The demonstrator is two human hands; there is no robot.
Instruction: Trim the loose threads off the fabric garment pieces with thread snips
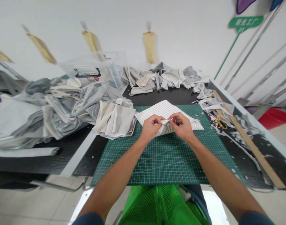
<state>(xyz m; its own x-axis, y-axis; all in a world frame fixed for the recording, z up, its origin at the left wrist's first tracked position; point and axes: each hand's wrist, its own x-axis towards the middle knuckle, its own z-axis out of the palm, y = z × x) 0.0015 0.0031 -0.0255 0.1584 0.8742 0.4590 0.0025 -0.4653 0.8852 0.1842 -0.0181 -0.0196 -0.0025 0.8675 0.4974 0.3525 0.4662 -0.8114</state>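
A white and grey striped cloth (165, 107) lies over the far part of the green cutting mat (166, 165), its near edge lifted. My left hand (153, 125) pinches that edge between thumb and fingers. Close beside it, my right hand (181, 125) pinches the same edge, with a short folded bit of fabric stretched between both hands. Something small and dark shows within the curled fingers of my right hand; I cannot make out what it is.
Folded grey and beige cloths (119, 118) are piled on the left, before a clear plastic box (93, 70). Fabric scraps (166, 76) line the back. Right of the mat lie gold-handled scissors (220, 123), offcuts and a long wooden ruler (250, 143). A red bucket (275, 118) stands beyond.
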